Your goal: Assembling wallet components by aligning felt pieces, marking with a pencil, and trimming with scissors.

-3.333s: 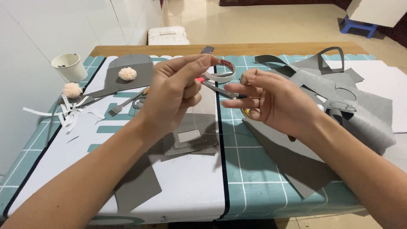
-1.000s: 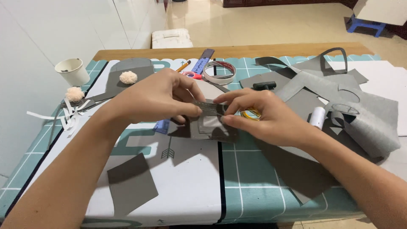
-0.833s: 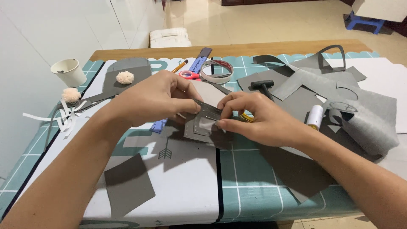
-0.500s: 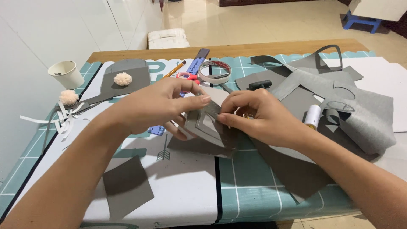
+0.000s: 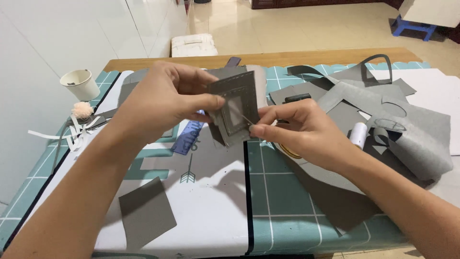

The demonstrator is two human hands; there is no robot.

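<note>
My left hand (image 5: 165, 98) holds a small grey felt piece (image 5: 235, 110) with a stitched border and a pale rectangular window, lifted above the table. Thumb and fingers pinch its left edge. My right hand (image 5: 299, 132) pinches a thin needle (image 5: 243, 118) at the piece's lower right, its point lying across the window. Both hands hover over the teal cutting mat (image 5: 282, 192).
Grey felt offcuts (image 5: 146, 211) lie on the mat and pile up at the right (image 5: 407, 139). A white thread spool (image 5: 358, 134) stands among them. A white cup (image 5: 80, 84) and a pink pompom (image 5: 84, 110) sit at the left. A blue ruler (image 5: 187, 141) lies under my hands.
Both hands have lifted the felt piece off the mat and turned it upright; before, they pressed it flat on the table.
</note>
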